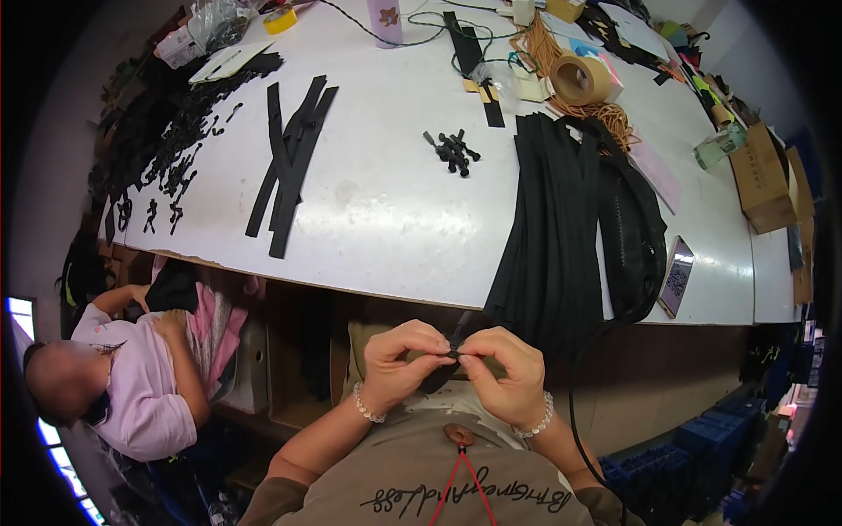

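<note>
In front of my chest, just off the table's near edge, my left hand [399,364] and my right hand [509,373] meet fingertip to fingertip. Both are closed in a pinch on a small black piece [453,354], too small and too covered by the fingers to name. Dark strip-like material shows above and below the pinch; whether it joins the piece I cannot tell. Nearest on the table, long black straps [553,228] lie in a thick bundle whose ends hang over the edge. A little pile of small black parts [453,153] sits farther back.
Several loose black strips [294,158] cross at left, near a heap of small black pieces [167,149]. A black bag [633,237] and a phone [676,276] lie right of the bundle. Behind stands a tape roll [581,81]. Another person [140,377] sits at lower left.
</note>
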Tool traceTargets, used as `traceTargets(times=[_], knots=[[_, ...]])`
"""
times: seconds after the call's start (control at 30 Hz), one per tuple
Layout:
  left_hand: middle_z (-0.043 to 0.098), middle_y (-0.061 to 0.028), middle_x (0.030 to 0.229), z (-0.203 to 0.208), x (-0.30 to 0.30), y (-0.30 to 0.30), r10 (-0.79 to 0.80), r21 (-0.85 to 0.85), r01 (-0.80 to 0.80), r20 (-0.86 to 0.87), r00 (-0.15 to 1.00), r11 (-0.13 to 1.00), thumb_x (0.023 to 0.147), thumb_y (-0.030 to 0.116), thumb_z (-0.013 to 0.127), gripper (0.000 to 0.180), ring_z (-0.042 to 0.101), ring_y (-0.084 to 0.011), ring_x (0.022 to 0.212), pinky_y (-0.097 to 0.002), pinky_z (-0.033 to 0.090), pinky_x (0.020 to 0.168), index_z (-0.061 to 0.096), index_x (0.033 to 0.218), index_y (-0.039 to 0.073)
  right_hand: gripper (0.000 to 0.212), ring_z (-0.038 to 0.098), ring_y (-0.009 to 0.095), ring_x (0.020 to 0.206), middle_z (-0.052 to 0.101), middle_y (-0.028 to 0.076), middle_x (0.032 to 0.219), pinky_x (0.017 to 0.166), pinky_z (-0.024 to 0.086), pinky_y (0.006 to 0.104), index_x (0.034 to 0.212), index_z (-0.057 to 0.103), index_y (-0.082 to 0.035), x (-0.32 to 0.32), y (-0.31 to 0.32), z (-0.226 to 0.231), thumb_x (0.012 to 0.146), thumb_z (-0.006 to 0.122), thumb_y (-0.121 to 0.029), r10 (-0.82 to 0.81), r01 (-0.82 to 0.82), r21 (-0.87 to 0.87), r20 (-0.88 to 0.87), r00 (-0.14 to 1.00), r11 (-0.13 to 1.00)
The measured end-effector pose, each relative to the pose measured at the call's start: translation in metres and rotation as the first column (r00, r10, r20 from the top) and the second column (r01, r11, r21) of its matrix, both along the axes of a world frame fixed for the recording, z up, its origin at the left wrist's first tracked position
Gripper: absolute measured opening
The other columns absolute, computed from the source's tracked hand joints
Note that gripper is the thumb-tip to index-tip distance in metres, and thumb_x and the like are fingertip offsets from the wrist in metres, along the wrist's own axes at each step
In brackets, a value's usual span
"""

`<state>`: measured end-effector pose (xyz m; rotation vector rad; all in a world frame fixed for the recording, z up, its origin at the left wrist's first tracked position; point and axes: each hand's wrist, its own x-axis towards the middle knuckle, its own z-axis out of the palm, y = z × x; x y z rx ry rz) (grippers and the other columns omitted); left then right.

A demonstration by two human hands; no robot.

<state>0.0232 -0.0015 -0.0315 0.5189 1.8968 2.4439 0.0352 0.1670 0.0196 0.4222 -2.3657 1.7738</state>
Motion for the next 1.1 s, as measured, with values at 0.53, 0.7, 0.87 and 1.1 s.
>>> traceTargets(times=[0.53,0.7,0.87,1.1], knots=[[0.062,-0.0061,0.082,-0.014,0.01,0.006,0.021,-0.012,-0.018,0.338,0.941,1.0,0.074,-0.007,0.066,0.012,0.058,-0.0113,0.074,-0.0225,0.048,0.067,0.06,0.083,-0.001,0.007,0.061,0.013,0.064,0.062,0.008,0.073,0.058,0.048,0.0217,0.083,0.059,0.003,0.007,0.002,-0.036,0.078,0.063,0.001,0.063,0.075,-0.265,0.477,0.877,0.961],[0.062,-0.0028,0.078,-0.034,0.009,0.006,-0.032,0.054,-0.004,0.651,0.758,0.999,0.082,0.002,0.063,0.006,0.057,-0.0057,0.069,-0.0183,0.047,0.063,0.058,0.086,0.001,0.008,0.056,0.009,0.059,0.059,0.003,0.071,0.055,0.048,0.0218,0.089,0.057,0.0,0.006,-0.006,-0.076,0.086,0.058,-0.007,0.33,0.387,-0.611,0.742,0.583,0.69],[0.063,-0.0065,0.078,-0.049,-0.001,0.01,-0.142,0.236,-0.082,0.791,0.595,0.968,0.086,0.009,0.059,0.01,0.06,-0.01,0.066,-0.0209,0.049,0.059,0.056,0.089,0.0,0.008,0.054,0.008,0.061,0.057,0.001,0.072,0.058,0.047,0.0227,0.09,0.056,-0.003,-0.001,-0.012,-0.097,0.086,0.058,-0.009,0.373,0.507,-0.676,0.728,0.576,0.535],[0.065,-0.0114,0.076,-0.06,-0.01,0.015,-0.232,0.314,-0.073,0.82,0.524,0.947,0.087,0.012,0.059,0.013,0.063,-0.0148,0.064,-0.0252,0.053,0.059,0.056,0.088,-0.001,0.006,0.05,0.007,0.06,0.054,-0.001,0.071,0.056,0.043,0.0224,0.085,0.055,-0.006,-0.004,-0.016,-0.115,0.085,0.06,-0.01,0.383,0.683,-0.605,0.793,0.473,0.41]])
